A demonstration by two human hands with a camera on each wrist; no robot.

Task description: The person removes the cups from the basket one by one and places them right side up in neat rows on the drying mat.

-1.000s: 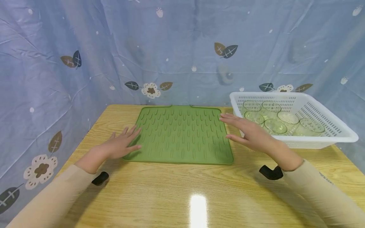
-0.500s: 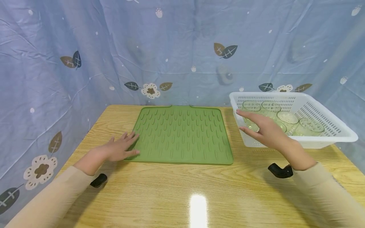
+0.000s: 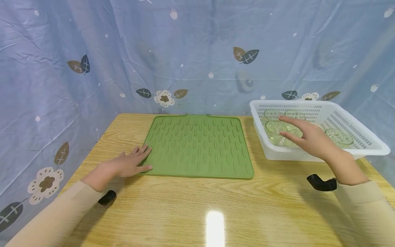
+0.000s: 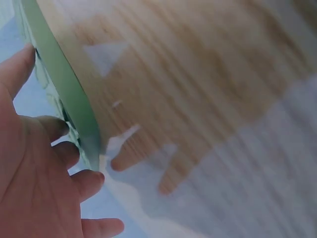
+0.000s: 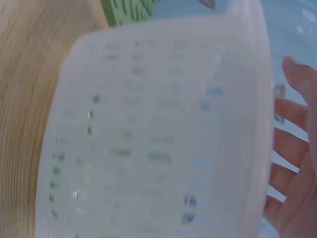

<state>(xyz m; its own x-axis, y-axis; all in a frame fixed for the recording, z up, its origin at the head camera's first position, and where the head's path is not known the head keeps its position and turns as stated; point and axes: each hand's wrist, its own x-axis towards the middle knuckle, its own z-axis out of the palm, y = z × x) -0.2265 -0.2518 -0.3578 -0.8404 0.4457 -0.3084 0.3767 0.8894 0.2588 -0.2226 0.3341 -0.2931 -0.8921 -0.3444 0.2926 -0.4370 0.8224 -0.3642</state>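
A blue printed cloth (image 3: 185, 41) hangs at the left side and across the rear of the wood-grain table (image 3: 172, 206). Its print shows leaves and white flowers.

At left, a beige sleeve (image 3: 58, 216) extends forward from the lower corner. A black fitting (image 3: 107, 198) sits beneath the wrist. The left hand (image 3: 129, 163) lies palm down at the left edge of the green ribbed mat (image 3: 199, 147), with its fingers spread and their tips over the border. Grip state: released; nothing is grasped.

The mat lies flat at the centre rear of the table. Rows of short elongated ribs cover its face, and a tab projects from its rear edge.

Right of the mat, separated by a strip of bare wood, stands the white perforated plastic basket (image 3: 290, 155). It contains at least five clear, green-tinted glasses (image 3: 276, 127), grouped with their round ends uppermost. The right hand (image 3: 318, 140) is above the basket, index finger and thumb apart and pointing left over the glasses. Grip state: released; nothing is held. A second black fitting (image 3: 321, 183) sits beneath the right wrist, ahead of the right sleeve (image 3: 364, 209).
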